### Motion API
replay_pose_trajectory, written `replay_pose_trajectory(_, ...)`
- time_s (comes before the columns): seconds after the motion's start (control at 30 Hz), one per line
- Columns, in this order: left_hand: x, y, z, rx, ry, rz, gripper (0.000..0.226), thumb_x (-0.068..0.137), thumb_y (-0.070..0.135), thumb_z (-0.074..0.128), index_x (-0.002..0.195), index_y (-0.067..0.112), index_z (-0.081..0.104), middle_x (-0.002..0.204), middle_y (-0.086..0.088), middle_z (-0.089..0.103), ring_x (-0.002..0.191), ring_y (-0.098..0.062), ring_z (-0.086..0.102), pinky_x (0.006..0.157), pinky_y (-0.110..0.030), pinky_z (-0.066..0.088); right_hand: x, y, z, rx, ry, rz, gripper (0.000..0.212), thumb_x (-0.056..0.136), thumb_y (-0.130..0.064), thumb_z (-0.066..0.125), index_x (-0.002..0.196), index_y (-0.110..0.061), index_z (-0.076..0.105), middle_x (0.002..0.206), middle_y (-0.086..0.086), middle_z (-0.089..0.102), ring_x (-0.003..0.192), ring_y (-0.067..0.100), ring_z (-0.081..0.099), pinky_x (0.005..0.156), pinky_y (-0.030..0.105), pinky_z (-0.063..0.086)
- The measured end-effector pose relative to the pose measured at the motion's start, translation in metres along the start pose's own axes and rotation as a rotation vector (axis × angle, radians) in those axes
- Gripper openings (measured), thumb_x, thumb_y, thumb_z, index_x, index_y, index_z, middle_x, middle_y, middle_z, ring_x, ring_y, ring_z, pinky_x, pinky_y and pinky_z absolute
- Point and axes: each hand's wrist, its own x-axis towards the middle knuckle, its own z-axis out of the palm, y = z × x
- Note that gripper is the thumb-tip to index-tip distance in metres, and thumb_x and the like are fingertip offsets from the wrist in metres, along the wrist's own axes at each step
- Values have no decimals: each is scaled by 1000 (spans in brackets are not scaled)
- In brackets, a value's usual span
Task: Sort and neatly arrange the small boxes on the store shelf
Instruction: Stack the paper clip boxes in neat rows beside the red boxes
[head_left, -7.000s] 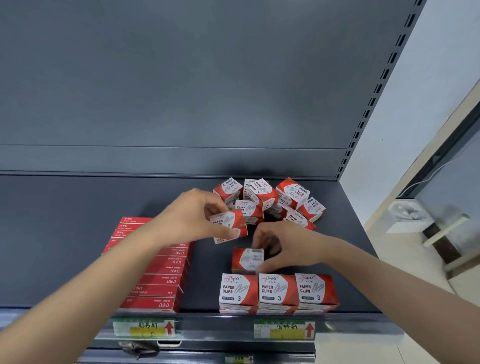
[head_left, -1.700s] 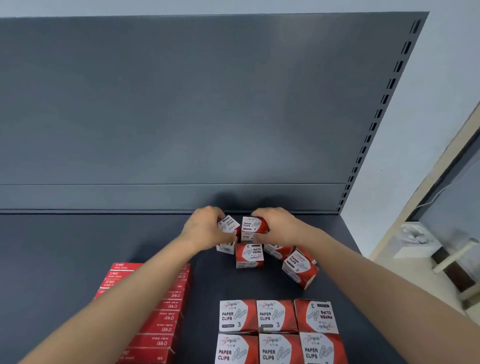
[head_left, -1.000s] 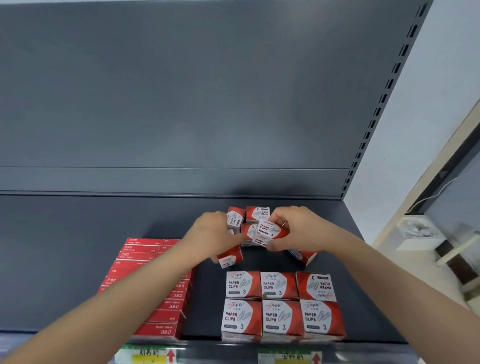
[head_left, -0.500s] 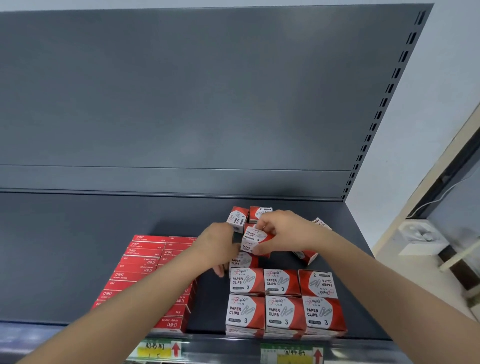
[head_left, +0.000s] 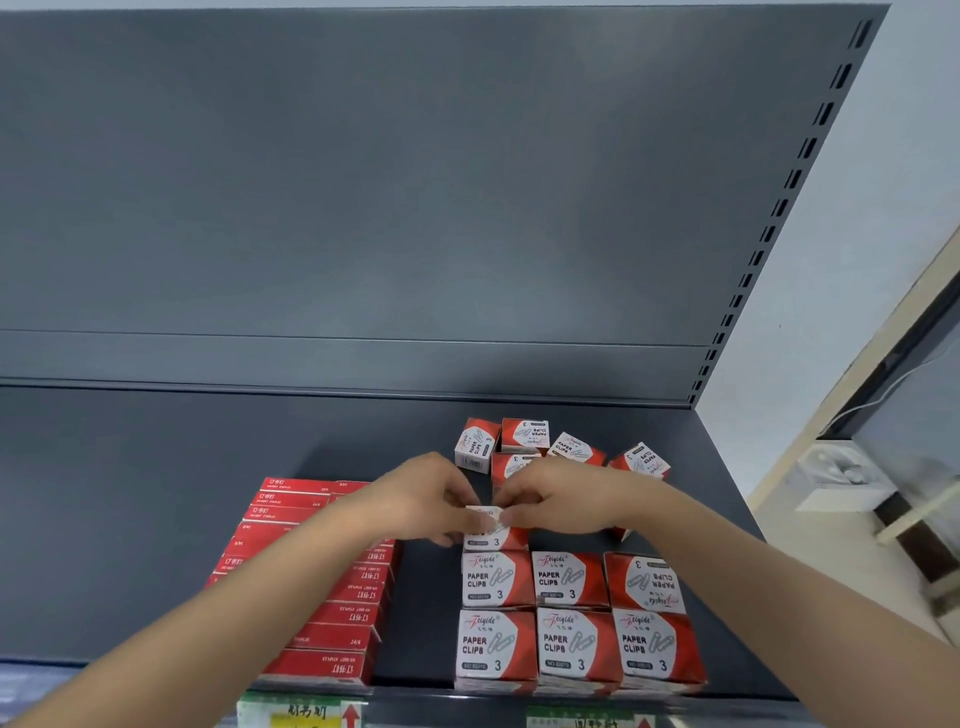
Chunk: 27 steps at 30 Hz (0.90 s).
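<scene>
Fingers of left hand (head_left: 428, 499) and right hand (head_left: 558, 501) (both curled) pinch one paper-clip box (head_left: 491, 535).

Six red-and-white paper-clip boxes (head_left: 571, 618) gridded two rows deep at shelf (head_left: 156, 519) front, seventh box (head_left: 493, 538) behind left column, loose boxes (head_left: 524, 435) jumbled farther back.

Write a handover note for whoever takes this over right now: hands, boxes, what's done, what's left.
Hands: left hand and right hand both pinch one paper clip box, just behind the left column.
Done: six boxes stand in two rows of three at the front of the shelf. The turned box, second row right, reads upside down.
Left: seat the held one, then fill the third row from the loose boxes jumbled at the back, at least five.
Staple boxes are stacked on the left.
</scene>
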Motion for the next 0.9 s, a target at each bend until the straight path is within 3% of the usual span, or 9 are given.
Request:
replay_pose_trajectory(0.1, 3, 2, -7, 97, 49, 40, 26, 81, 35, 69, 95, 14, 73, 92, -2, 74, 83, -15, 70, 83, -30, 57, -3, 9, -9, -4, 138, 30, 29, 94, -25, 49, 120, -14, 60, 120, 2, 63, 106, 14, 58, 90, 24, 44)
replay_pose_trajectory(0.2, 22, 6, -23, 246, 435, 71, 24, 81, 33, 68, 93, 13, 71, 94, 0, 72, 86, -13, 65, 77, -24, 49, 4, 24, -19, -81, 352, 134, 28, 88, -24, 60, 114, -14, 61, 115, 3, 65, 104, 16, 60, 92, 30, 48)
replay_pose_trajectory(0.27, 41, 8, -28, 266, 580, 10, 32, 82, 39, 65, 97, 11, 65, 96, -4, 70, 92, -20, 63, 77, -27, 47, 12, 27, -18, -172, 338, 151, 36, 83, -30, 66, 114, -15, 58, 115, 3, 62, 104, 18, 56, 89, 34, 49)
replay_pose_trajectory(0.4, 74, 10, -24, 295, 462, -139, 55, 77, 53, 65, 106, 8, 55, 105, -7, 63, 101, -25, 58, 80, -33, 46, 27, 29, -13, -255, 283, 117, 53, 75, -41, 71, 116, -14, 52, 114, 5, 54, 106, 21, 50, 86, 36, 46)
replay_pose_trajectory(0.53, 82, 10, -25, 300, 335, -144, 54, 69, 48, 74, 104, 9, 59, 102, -5, 62, 89, -18, 55, 73, -29, 43, 25, 32, -12, -259, 237, 91, 54, 74, -43, 72, 116, -16, 51, 115, 4, 54, 107, 22, 49, 87, 36, 45)
replay_pose_trajectory(0.7, 77, 6, -32, 322, 248, -43, 75, 75, 35, 73, 139, 17, 38, 134, -5, 51, 122, -21, 48, 95, -30, 42, 23, 33, -6, -330, 234, 90, 52, 77, -50, 65, 113, -13, 56, 113, 6, 56, 105, 22, 50, 89, 39, 45)
replay_pose_trajectory(0.8, 73, 9, -31, 384, 337, 7, 68, 73, 37, 72, 133, 15, 46, 125, -4, 61, 114, -21, 55, 92, -31, 46, 15, 32, -11, -274, 316, 113, 52, 75, -55, 64, 107, -14, 59, 106, 4, 60, 97, 20, 53, 84, 37, 47)
replay_pose_trajectory(0.9, 59, 26, -38, 298, 462, 72, 55, 68, 31, 76, 117, 13, 59, 108, -2, 69, 98, -19, 62, 83, -26, 47, -12, 39, -29, 3, 452, 195, 51, 72, -59, 65, 100, -17, 61, 96, 0, 63, 87, 17, 58, 78, 35, 51)
